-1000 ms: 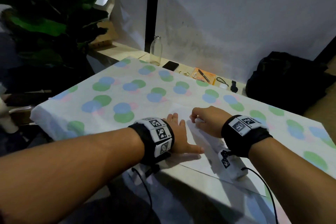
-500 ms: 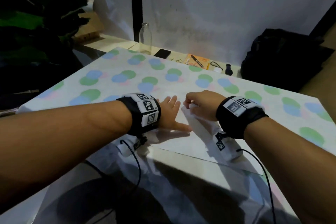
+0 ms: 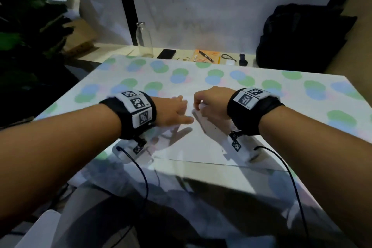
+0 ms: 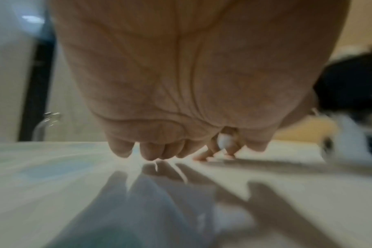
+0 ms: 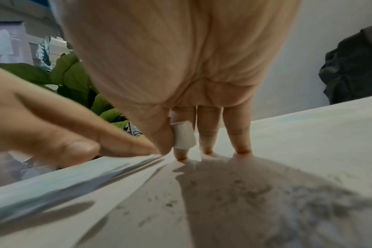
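The left hand (image 3: pixel 173 112) lies on the paper (image 3: pixel 201 145), fingers (image 4: pixel 119 147) straight, pressing it flat. Just beside it on the paper the right hand (image 3: pixel 211 104) curls: thumb and forefinger pinch a white strip (image 5: pixel 184 135), and the other fingertips touch the paper. The paper covers the worktop (image 3: pixel 221 177). Beyond the paper, a bottle (image 3: pixel 144 40), phone (image 3: pixel 166 53), pen (image 3: pixel 205 56) and black bag (image 3: pixel 302 36) line the wall.
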Motion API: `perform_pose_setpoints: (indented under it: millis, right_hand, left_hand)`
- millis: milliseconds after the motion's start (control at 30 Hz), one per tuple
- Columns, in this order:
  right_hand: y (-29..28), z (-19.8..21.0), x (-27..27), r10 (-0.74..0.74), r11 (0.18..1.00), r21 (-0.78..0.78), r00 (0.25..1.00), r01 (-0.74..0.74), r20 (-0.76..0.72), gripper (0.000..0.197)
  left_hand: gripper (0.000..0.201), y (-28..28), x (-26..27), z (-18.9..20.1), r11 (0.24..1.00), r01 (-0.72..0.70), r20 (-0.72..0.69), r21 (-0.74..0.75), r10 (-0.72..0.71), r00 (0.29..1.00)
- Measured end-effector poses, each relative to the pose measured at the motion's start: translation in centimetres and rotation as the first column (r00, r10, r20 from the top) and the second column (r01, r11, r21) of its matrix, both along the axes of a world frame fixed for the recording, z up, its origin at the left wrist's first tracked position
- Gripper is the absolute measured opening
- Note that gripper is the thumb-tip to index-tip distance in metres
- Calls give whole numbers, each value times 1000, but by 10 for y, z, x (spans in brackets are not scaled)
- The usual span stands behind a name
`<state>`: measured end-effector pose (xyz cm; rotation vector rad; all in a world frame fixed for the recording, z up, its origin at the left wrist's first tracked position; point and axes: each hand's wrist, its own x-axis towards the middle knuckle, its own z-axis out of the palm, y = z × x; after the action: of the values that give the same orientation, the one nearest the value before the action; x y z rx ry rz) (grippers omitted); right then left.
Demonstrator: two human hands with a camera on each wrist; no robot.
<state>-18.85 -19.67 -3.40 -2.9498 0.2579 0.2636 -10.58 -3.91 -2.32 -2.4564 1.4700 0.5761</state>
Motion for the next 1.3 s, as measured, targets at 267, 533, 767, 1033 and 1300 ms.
perform_pose_setpoints:
  millis: [267, 533, 767, 1033, 1300]
  right_hand:
    - [-13, 15, -8, -71, 953, 298, 996, 50, 58, 14]
    - [-38, -2, -41, -297, 773, 626, 931, 103, 213, 12]
    - [-54, 0, -76, -265, 939, 261, 955, 224, 134, 20]
    - [-27, 5, -76, -217, 975, -30, 973, 220, 85, 16]
    - [-16, 15, -74, -219, 976, -37, 973, 217, -70, 17]
  left_hand:
    - [93, 6, -61, -12, 967, 252, -224, -28, -251, 942]
    - [107, -7, -22, -13, 998, 17, 6, 66, -17, 1000]
    - [119, 2, -37, -11, 986, 65, 112, 156, -83, 990]
    - [128, 15, -35, -6, 972, 54, 229, 228, -108, 967]
    - [123, 12, -14, -11, 986, -73, 134, 147, 53, 990]
